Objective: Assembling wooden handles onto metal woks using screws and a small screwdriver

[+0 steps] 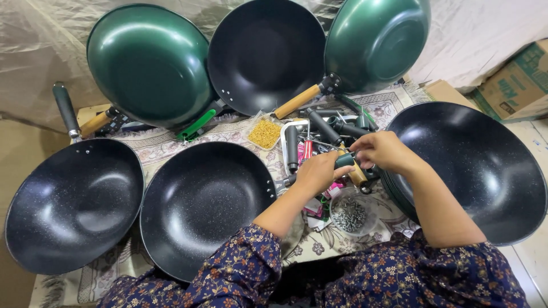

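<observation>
At the centre of the view, a dark green pan handle [345,160] is gripped between both hands: the left hand [315,173] is curled closed around its near end, and the right hand [383,150] is pinched onto its far end with bent fingers. Just beyond the hands, at twelve o'clock, a metal tray [292,129] of loose black handles is seen, with a red-handled screwdriver [307,149] lying in it. At eleven o'clock from the hands, a small clear bag of yellow screws [265,133] is laid on the patterned cloth [165,147]. At six o'clock, close below the hands, a clear tub of grey screws [349,214] is placed. At nine o'clock a black wok [201,206] without a handle is set, and a second black wok [71,205] with a dark handle lies farther out. At three o'clock a large black wok [476,168] is rested. At the back, two green woks [149,61] [377,40] and one black wok [265,52] are leaned up.
</observation>
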